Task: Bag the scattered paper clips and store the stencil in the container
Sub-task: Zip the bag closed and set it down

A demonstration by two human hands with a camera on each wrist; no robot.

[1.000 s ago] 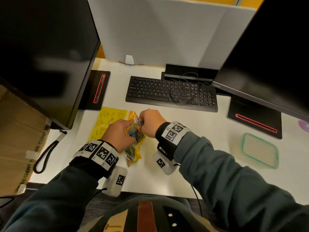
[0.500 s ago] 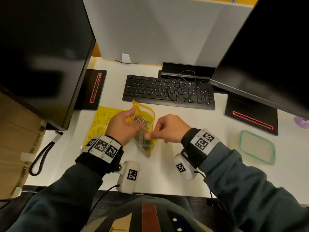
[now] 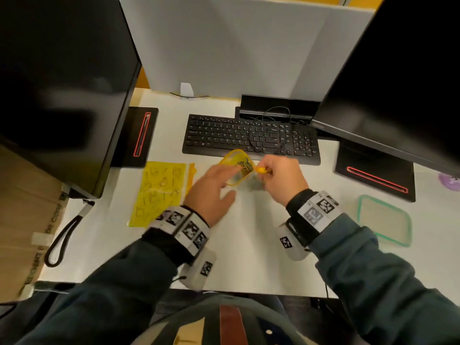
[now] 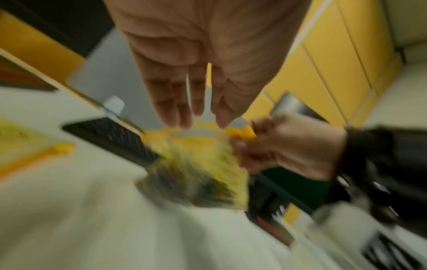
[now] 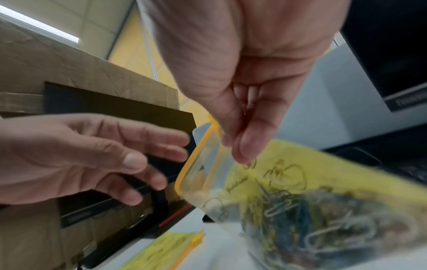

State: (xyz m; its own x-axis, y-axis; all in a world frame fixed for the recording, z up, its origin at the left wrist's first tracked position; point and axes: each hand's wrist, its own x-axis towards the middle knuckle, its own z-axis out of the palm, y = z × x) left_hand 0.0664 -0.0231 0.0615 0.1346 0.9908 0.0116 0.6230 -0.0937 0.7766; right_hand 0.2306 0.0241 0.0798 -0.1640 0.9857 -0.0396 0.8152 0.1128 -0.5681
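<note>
A yellow-tinted zip bag (image 3: 239, 167) full of paper clips (image 5: 309, 217) hangs just above the desk in front of the keyboard. My right hand (image 3: 267, 171) pinches its orange zip edge (image 4: 242, 135) at the top corner. The bag's mouth gapes. My left hand (image 3: 219, 185) hovers beside the bag with relaxed fingers (image 5: 138, 144) and holds nothing. The yellow stencil (image 3: 159, 192) lies flat on the desk to the left, near the monitor foot. The clear container with a green rim (image 3: 359, 210) sits at the right.
A black keyboard (image 3: 249, 135) with a loose cable lies just behind the hands. Two large monitors flank the desk, each on a black base (image 3: 139, 138). A cardboard box (image 3: 22, 207) stands off the left edge. A purple object (image 3: 448, 181) lies far right.
My left hand has let go of the bag and spread its fingers. The right hand has carried the bag up and toward the keyboard, holding it alone by the zip edge.
</note>
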